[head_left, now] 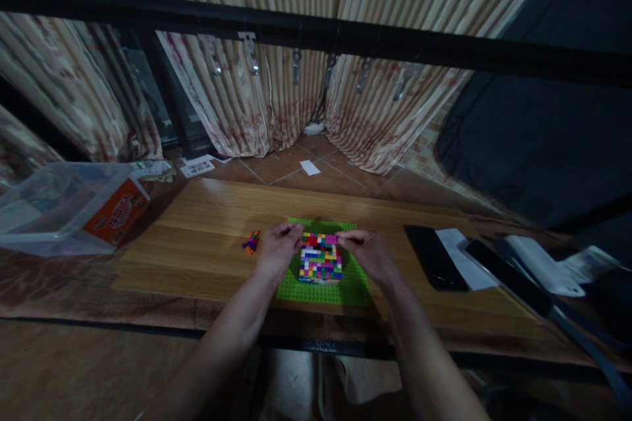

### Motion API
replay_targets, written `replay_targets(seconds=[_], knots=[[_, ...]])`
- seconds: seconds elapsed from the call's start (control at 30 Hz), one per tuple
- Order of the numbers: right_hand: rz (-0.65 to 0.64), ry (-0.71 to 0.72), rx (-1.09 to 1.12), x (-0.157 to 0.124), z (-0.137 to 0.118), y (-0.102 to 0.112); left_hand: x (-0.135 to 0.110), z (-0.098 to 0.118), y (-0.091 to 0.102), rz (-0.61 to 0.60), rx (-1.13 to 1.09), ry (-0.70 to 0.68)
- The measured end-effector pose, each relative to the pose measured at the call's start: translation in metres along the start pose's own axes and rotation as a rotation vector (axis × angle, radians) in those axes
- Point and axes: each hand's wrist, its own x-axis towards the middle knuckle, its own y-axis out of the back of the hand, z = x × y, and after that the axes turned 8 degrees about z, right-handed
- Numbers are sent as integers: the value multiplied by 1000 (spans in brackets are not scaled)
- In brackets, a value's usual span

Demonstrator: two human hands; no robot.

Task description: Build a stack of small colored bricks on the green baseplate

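A many-coloured block of toy building bricks [320,260] stands on a green studded baseplate [296,292]. My left hand [280,247] is closed at the block's far left corner, with thumb and fingertips against it. At the far right corner my right hand [368,251] pinches, its fingertips touching the edge beside a pink brick [330,239]. The dim picture hides exactly which bricks lie under my fingers. A small pile of loose bricks [251,243], orange, red and purple, lies on the table left of my left hand.
The wooden table [197,223] bears a black phone [435,258] and a white paper sheet [467,260] on the right, with another dark device [508,278] beyond. A clear plastic bin [64,210] with an orange label stands at the left. A black bar [316,29] crosses in front of striped curtains [291,99].
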Motion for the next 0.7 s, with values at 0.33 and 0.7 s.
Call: replay_targets(seconds=[0.33, 0.7], knots=[[156, 26, 156, -4, -12, 4, -8, 13, 3, -113, -126, 29], [9, 99, 240, -25, -43, -20, -29, 15, -10, -297, 21, -105]])
